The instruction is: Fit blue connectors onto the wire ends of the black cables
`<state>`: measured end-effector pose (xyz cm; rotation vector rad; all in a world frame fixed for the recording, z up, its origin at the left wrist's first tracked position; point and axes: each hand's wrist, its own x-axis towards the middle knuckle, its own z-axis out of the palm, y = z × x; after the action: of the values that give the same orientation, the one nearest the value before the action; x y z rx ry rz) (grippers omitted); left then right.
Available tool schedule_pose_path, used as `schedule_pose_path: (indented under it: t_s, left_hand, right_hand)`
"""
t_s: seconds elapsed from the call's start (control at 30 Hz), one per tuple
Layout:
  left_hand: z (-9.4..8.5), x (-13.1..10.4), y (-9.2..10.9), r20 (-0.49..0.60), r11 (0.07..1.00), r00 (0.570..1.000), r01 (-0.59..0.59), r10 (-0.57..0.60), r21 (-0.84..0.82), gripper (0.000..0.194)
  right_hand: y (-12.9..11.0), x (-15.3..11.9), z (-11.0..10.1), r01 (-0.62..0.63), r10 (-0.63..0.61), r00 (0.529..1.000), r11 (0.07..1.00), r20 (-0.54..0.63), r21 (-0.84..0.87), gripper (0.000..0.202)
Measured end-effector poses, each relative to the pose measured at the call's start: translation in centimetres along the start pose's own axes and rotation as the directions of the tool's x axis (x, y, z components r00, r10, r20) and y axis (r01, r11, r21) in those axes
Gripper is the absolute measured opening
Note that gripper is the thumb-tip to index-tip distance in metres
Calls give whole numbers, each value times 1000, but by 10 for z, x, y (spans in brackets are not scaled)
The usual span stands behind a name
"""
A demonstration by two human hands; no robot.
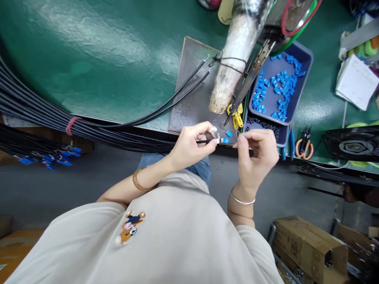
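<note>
My left hand [194, 144] is closed on a black cable [203, 141], pinching it between thumb and index finger; a whitish wrap covers the index fingertip. Just past those fingertips is a blue connector [225, 140], seemingly at the cable's end. A second blue connector [229, 133] lies close by on the dark mat [189, 94]. To the right, my right hand [257, 152] has its thumb and index finger pressed together, apart from the left hand. Whatever is in that pinch is too small to make out.
A grey-blue bin [304, 75] holds many blue connectors, above another bin [282, 138] of small dark parts. A wrapped tube [233, 63] and soldering iron [251, 79] hang over the mat, near yellow clips [237, 116]. Orange-handled cutters [304, 144] lie right; bundled cables [35, 104] run left.
</note>
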<state>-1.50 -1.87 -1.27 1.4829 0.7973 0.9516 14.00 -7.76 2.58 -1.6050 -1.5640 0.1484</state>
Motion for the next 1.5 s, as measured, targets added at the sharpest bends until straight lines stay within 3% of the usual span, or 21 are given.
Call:
schedule_pose_path:
  t_s: [0.13, 0.3, 0.4, 0.5, 0.6, 0.7, 0.77, 0.87, 1.0, 1.37, 1.5]
  left_hand:
    - [-1, 0, 0, 15, 995, 1000, 23, -21, -92, 12]
    - [-2, 1, 1, 35, 986, 997, 74, -69, -151, 15]
    - [-1, 2, 3, 32, 977, 995, 100, -95, -187, 14]
    - [-2, 2, 5, 26, 977, 995, 99, -95, -187, 11]
    - [-2, 2, 5, 24, 979, 996, 88, -85, -185, 12]
    - [-2, 4, 4, 28, 975, 998, 67, -62, -210, 12]
    - [-2, 4, 2, 29, 972, 998, 58, -53, -227, 11]
    - [-3, 5, 0, 26, 970, 997, 75, -71, -231, 12]
    - [-3, 4, -1, 14, 971, 995, 101, -101, -216, 12]
    - [0, 3, 3, -13, 960, 991, 127, -134, -251, 11]
    - [1, 4, 3, -4, 951, 989, 143, -149, -273, 14]
  right_hand:
    - [-3, 2, -5, 124, -117, 982, 992, 149, -38, 11]
    - [1, 1, 3, 160, -127, 947, 983, 297, -92, 5]
    - [4, -1, 7, 178, -145, 972, 968, 187, -174, 8]
    - [5, -2, 8, 44, -48, 998, 988, -28, -149, 6]
    - [3, -3, 7, -127, 127, 990, 992, 54, -19, 9]
    - [2, -3, 10, -188, 170, 968, 978, 184, 86, 11]
    - [4, -4, 13, -147, 128, 976, 984, 178, 102, 10]
    - [8, -6, 16, 30, -32, 992, 999, 123, 18, 4]
    - [12, -5, 16, 234, -224, 967, 970, 122, -73, 8]
    - [12, -6, 17, 56, -68, 986, 995, 150, 85, 5]
    - [5, -3, 11, 143, -142, 988, 990, 65, 2, 8]
